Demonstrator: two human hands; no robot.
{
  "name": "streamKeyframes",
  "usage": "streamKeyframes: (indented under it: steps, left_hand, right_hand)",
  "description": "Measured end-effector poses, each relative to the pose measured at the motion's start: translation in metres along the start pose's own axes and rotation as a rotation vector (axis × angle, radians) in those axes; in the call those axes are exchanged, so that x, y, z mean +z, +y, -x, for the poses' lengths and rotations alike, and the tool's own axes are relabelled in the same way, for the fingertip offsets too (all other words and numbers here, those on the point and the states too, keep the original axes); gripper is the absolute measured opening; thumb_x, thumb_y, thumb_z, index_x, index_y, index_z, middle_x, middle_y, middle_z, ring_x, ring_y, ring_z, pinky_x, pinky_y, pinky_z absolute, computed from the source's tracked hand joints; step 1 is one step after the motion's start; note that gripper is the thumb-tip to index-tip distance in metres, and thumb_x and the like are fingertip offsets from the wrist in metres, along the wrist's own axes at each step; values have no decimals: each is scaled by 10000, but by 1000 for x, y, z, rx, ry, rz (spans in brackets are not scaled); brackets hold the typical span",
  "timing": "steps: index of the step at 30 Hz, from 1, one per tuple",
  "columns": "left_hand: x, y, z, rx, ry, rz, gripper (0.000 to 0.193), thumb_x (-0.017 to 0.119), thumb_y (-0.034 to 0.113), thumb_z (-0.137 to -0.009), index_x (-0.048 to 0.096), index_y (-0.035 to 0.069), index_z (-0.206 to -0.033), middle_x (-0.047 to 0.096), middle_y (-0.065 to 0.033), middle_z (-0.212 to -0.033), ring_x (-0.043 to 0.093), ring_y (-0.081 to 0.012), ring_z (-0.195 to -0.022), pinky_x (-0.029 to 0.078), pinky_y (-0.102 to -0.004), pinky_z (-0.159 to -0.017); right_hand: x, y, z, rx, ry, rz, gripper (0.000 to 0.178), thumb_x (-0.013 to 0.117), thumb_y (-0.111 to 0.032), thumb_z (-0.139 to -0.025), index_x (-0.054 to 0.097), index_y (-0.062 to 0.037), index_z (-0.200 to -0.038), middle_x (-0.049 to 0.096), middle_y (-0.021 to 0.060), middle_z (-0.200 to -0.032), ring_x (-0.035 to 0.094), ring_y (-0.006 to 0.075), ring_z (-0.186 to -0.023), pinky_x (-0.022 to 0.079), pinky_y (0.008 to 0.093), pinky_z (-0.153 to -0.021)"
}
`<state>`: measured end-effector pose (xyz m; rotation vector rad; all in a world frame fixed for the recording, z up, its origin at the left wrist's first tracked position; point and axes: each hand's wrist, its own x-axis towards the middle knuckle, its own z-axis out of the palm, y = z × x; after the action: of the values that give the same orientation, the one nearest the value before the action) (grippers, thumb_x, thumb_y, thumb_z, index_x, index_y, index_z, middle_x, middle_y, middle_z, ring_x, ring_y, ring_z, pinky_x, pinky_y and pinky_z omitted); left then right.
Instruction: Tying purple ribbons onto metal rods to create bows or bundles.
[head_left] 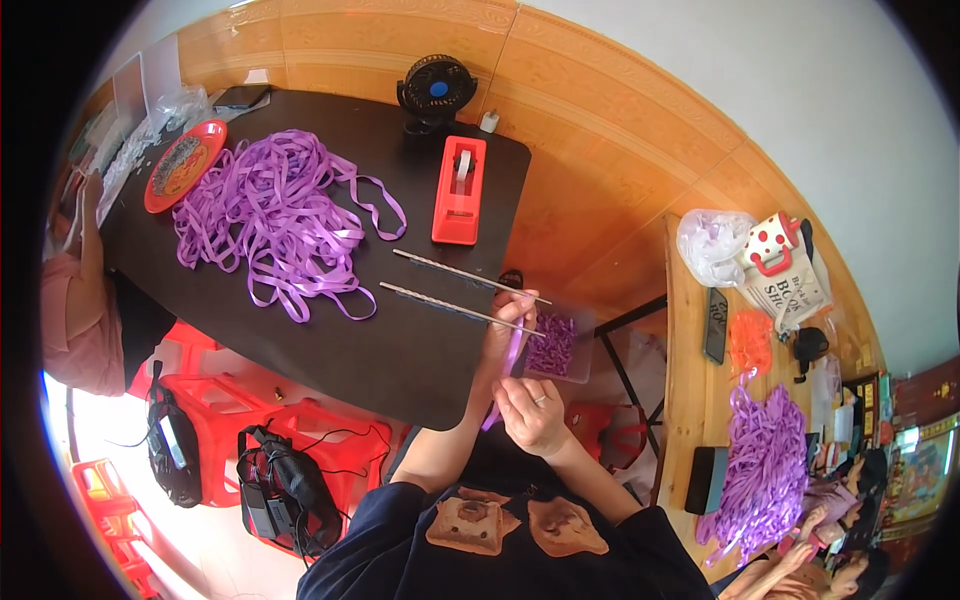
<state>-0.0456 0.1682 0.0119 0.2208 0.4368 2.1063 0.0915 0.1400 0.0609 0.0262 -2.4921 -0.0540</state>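
Two thin metal rods (pixel 440 299), spiral-patterned and nearly parallel, lie across the dark table's right edge with their ends sticking out. My left hand (pixel 512 314) is closed at those ends, its fingers around a purple ribbon (pixel 514 350) beside the nearer rod. Below it, my right hand (pixel 536 412) is closed with thumb and fingers pinched on the same ribbon, which hangs down between both hands. A clear plastic bin (pixel 578 372) with short purple pieces (pixel 550 345) stands under the rod ends. A big tangled heap of purple ribbon (pixel 275 205) lies on the table.
On the dark table (pixel 400 360) are a red tape dispenser (pixel 460 190), a black fan (pixel 437 90) and a red plate (pixel 205 140). Red stools (pixel 215 400) hold black bags. A wooden table (pixel 680 400) at right carries more ribbon (pixel 755 465). People sit at both sides.
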Motion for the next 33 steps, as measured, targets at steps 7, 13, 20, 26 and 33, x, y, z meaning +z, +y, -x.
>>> streamKeyframes:
  steps: [7,13,20,26,33]
  left_hand:
    - [3,2,4,-24,-51,69,43,637,76,-856,637,33,-853,527,-36,-648,465,-121,-521,331,-236,-458]
    - [-2,-5,2,2,-6,103,70,620,94,-872,642,28,-869,546,-41,-661,479,-127,-527,341,-239,-458]
    - [-13,-4,8,-113,-62,209,191,591,193,-920,613,28,-1016,583,-39,-719,523,-133,-576,368,-226,-493]
    - [-16,-5,51,-249,170,246,264,580,280,-942,567,45,-1061,607,-47,-813,562,-111,-669,452,-212,-571]
    - [-38,-7,53,-25,-45,-248,147,626,126,-891,558,63,-1005,573,-44,-767,539,-120,-619,402,-217,-527]
  right_hand:
    - [0,-13,-4,48,68,-43,253,659,-54,-696,670,7,-941,618,99,-976,566,193,-755,411,303,-590]
    - [2,-31,3,56,100,-135,345,662,-37,-593,661,45,-928,625,111,-964,587,207,-738,416,313,-605]
    - [0,-41,11,113,144,-206,322,662,-1,-629,650,42,-948,623,126,-978,593,216,-729,421,313,-605]
    - [5,-40,19,200,155,-309,278,656,3,-668,648,51,-941,628,138,-966,587,248,-695,437,338,-595]
    - [7,-38,23,191,121,-300,302,631,34,-669,660,58,-969,629,149,-986,594,251,-694,462,346,-602]
